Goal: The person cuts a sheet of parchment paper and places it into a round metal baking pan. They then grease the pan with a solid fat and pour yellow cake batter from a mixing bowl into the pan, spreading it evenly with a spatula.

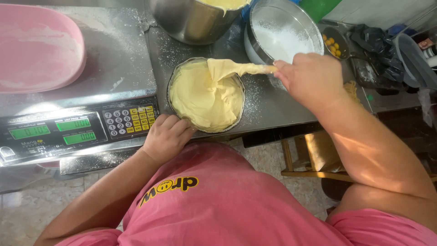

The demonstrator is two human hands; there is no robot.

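In the round tin (172,84), your right hand (312,77) pinched the spatula (232,68); your left hand (166,136), fingers curled, steadied the rim while smoothing batter (200,98) evenly.

Batter pan (205,95) right of scale (77,123); pot (193,18), sieve (284,32) behind.

You are in a bakery-style working kitchen: a flour-dusted steel counter (268,107), a digital weighing scale (77,123) at the left of the frame, a big steel mixing bowl (191,20) and a flour sieve (282,29) along the top.
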